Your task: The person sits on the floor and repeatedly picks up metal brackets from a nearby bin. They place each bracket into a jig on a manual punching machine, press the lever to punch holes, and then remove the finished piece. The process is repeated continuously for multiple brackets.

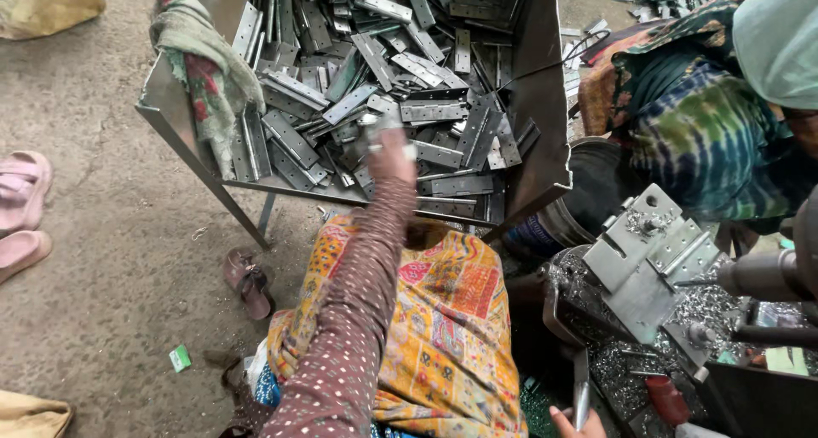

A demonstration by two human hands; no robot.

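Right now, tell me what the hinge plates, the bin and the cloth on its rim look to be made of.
Hinge plates: apparently steel, dull grey sheen, flat with punched holes. Bin: sheet metal, likely steel, smooth grey walls with thin bent edges. Cloth: woven fabric, faded green with red print, limp and creased. The left hand reaches into the plates, blurred.

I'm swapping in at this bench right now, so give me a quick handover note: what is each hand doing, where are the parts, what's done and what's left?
Left hand: stretched into the metal bin, blurred, seemingly closed on a hinge plate.
Right hand: low at the frame edge, by a lever; grip unclear.
Hinge plates: heaped loose in the bin.
Jig: holds a plate, metal shavings around it.
Done count: cannot tell. Left: a bin still heaped with plates.
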